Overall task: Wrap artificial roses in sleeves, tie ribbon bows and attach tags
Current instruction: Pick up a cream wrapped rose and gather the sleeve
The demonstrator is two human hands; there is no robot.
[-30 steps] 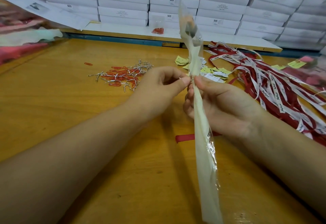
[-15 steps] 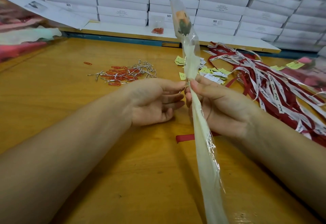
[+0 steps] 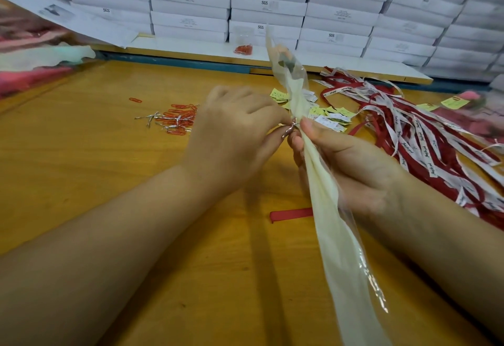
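1. Above the counter [image 3: 81, 168], mid-frame: rose [image 3: 283, 55] sits inside the sleeve [image 3: 335, 223], bloom away from the person, tail slanting down towards the camera.
2. Right hand [image 3: 351, 165] grips the gathered sleeve just below the bloom. Judged purpose: keep the gather tight and stop the stem turning.
3. Left hand [image 3: 234, 138] pinches a silver wire tie [image 3: 289, 128] at that gather, probably to twist it closed.
4. Ribbons [image 3: 425, 138] lie heaped to the right, tags [image 3: 330, 113] just beyond the hands, clips [image 3: 180, 118] to the left. All near, likely staged for bow and tag; neither is on this rose yet.
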